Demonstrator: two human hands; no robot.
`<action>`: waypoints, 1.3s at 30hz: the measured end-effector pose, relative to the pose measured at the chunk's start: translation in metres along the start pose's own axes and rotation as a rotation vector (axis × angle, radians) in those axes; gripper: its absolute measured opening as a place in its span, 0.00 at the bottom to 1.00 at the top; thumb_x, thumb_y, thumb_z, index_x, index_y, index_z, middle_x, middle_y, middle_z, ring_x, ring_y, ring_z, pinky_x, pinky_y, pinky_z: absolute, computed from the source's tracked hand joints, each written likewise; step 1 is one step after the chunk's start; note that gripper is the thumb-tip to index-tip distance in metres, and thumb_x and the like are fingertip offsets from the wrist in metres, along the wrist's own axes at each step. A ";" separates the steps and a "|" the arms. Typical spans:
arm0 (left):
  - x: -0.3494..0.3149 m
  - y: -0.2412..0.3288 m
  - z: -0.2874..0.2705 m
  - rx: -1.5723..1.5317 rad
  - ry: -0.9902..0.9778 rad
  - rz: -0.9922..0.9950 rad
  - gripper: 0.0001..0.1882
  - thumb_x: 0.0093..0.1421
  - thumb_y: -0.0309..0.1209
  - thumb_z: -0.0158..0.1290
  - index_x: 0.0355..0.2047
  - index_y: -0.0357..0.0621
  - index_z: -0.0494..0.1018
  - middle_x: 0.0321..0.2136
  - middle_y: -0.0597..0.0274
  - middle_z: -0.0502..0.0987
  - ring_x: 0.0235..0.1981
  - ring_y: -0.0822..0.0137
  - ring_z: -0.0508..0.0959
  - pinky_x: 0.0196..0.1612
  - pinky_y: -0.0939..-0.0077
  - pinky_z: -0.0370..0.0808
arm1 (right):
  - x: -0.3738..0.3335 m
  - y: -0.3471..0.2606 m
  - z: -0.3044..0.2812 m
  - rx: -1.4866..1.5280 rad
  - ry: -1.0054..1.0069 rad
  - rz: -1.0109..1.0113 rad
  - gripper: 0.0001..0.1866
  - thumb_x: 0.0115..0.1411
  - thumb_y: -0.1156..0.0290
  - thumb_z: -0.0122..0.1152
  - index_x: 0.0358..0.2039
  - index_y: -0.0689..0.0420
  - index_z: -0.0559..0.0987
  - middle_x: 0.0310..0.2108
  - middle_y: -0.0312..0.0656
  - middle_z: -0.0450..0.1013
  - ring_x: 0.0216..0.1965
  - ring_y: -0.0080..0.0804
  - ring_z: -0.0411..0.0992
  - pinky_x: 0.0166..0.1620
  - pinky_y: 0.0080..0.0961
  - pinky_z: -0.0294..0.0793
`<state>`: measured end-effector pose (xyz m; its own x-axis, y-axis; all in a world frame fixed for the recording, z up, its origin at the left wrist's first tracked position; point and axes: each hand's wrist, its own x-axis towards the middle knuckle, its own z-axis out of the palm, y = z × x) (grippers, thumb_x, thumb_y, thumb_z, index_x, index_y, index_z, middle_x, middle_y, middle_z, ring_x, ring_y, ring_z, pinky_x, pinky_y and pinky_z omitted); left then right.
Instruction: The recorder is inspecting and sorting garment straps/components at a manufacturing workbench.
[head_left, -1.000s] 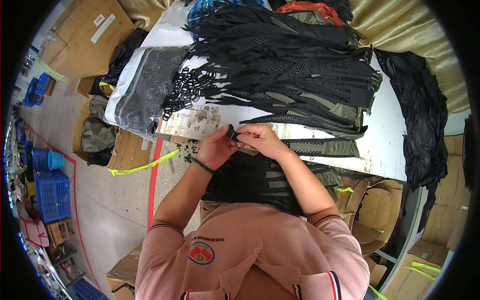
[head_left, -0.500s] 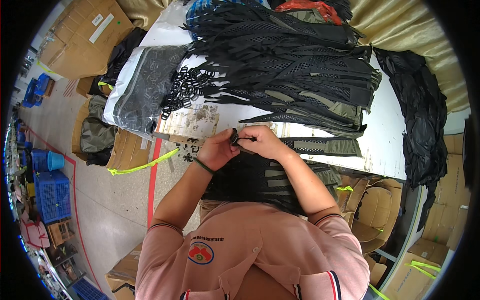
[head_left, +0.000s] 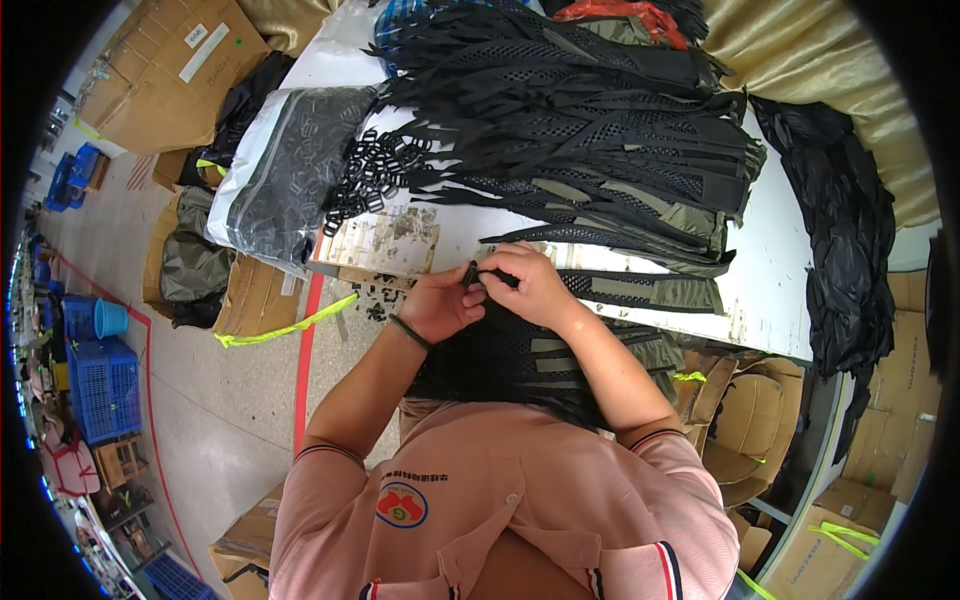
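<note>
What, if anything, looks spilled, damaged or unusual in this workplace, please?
Small black pieces lie scattered below the white table, apparently on the floor, as if dropped. The table also has brownish, worn patches near the loose black buckles.

Bright, even light, sheen on gold curtain (head_left: 800,60), fisheye-bent edges, black corners, blurry far left

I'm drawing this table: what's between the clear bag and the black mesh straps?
In the head view, a heap of loose black buckles lies between the clear bag and the black mesh straps.
</note>
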<state>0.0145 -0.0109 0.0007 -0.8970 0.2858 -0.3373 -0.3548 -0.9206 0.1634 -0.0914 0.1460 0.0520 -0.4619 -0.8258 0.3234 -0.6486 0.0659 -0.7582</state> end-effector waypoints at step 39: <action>0.000 -0.024 0.037 1.134 0.295 0.804 0.04 0.58 0.22 0.55 0.32 0.38 0.71 0.27 0.68 0.75 0.28 0.78 0.73 0.33 0.85 0.70 | -0.019 -0.001 0.014 0.774 0.177 0.599 0.11 0.50 0.86 0.60 0.31 0.58 0.70 0.23 0.31 0.69 0.26 0.14 0.67 0.30 0.11 0.65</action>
<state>0.0132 0.0212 0.0307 -0.9156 -0.3994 0.0469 0.0745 -0.0538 0.9958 -0.0730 0.1541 0.0388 -0.7091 -0.6758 -0.2013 0.2652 0.0089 -0.9642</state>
